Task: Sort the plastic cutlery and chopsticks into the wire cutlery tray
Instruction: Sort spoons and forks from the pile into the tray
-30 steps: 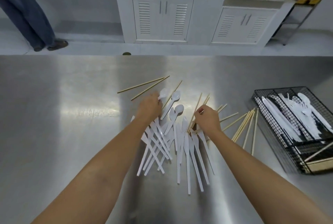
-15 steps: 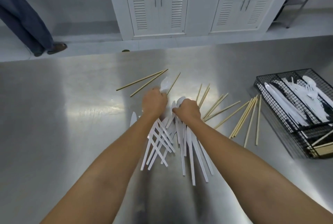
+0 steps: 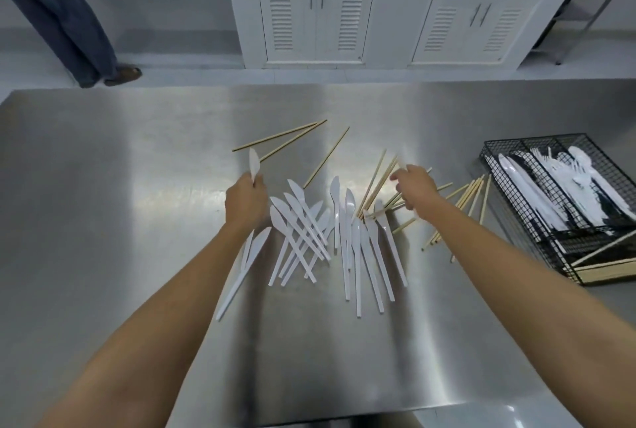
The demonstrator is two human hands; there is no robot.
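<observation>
White plastic knives point(image 3: 304, 224) lie fanned out mid-table on the steel table point(image 3: 103, 221), with a second bunch point(image 3: 359, 245) to their right. Wooden chopsticks point(image 3: 471, 195) are scattered behind and to the right, and two more chopsticks point(image 3: 280, 138) lie farther back. My left hand point(image 3: 246, 202) grips one white knife point(image 3: 253, 162), blade pointing up. My right hand point(image 3: 414, 192) hovers over the chopsticks with a blurred white piece point(image 3: 401, 165) poking past its fingers. The black wire tray point(image 3: 490, 152) at the right holds white knives, forks and spoons, plus chopsticks in its front compartment.
Two knives point(image 3: 249, 262) lie beside my left forearm. Beyond the table's far edge stand white louvred cabinets point(image 3: 316, 14), a person's legs point(image 3: 62, 14) at the far left, and a metal rack point(image 3: 585, 7) at the far right.
My hands have moved apart from the middle of the pile. The left lifted a knife to the left; the right swung right over the chopsticks. The spoons no longer show in the pile.
</observation>
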